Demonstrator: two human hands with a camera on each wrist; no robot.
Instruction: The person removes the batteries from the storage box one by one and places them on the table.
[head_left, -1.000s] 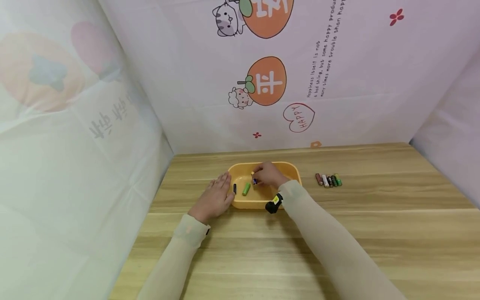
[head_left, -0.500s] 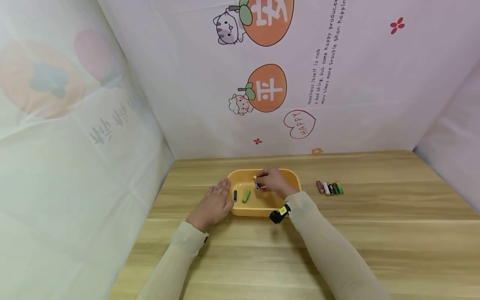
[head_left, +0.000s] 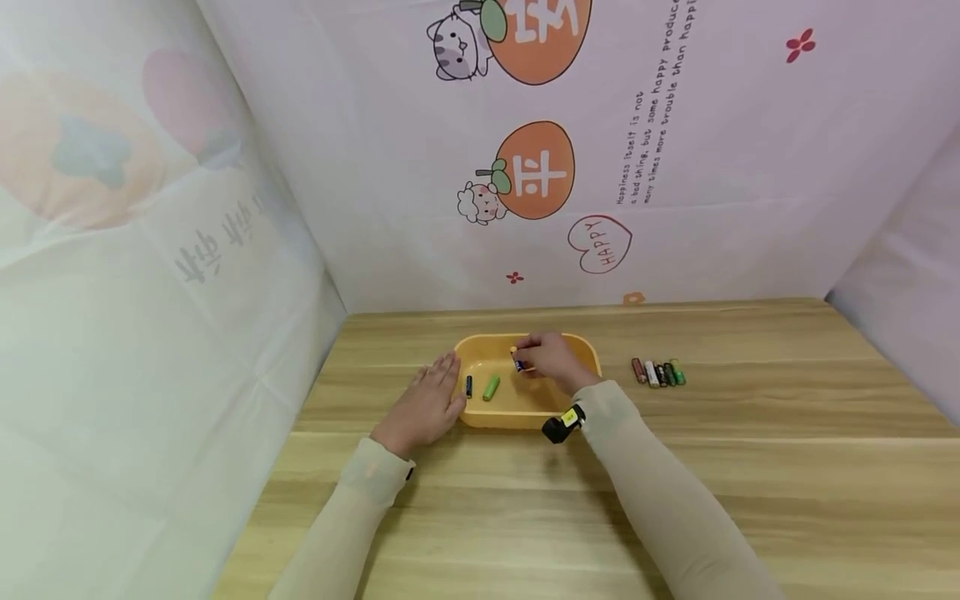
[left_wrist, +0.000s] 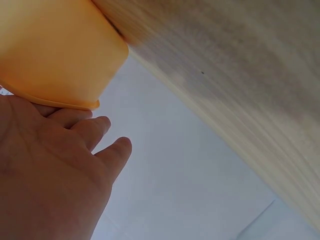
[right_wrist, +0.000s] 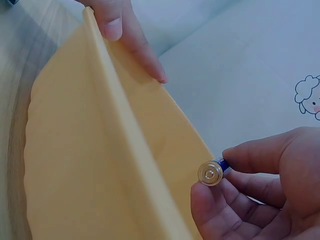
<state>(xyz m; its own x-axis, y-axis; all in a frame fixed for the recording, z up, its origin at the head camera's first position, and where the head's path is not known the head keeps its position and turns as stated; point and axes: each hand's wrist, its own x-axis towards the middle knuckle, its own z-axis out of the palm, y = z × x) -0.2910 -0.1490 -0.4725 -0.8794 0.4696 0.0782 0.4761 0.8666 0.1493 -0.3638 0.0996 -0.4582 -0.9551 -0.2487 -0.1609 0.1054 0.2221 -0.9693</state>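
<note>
I'm pinching the blue-and-gold battery (right_wrist: 210,173) in my right hand (head_left: 551,358), lower right of the right-wrist frame, round gold end facing camera, long axis receding upper-right; left hand (head_left: 424,407) rests straight-fingered against the yellow tray (head_left: 502,420).

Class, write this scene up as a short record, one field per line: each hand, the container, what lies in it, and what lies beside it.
Left hand: rests on the rim at the bin's left end
Right hand: pinches a blue battery between its fingers
Container: yellow-orange bin, on a wooden table
Lying in bin: dark battery at the left, green battery beside it
Right of bin: row of five batteries on the table
</note>
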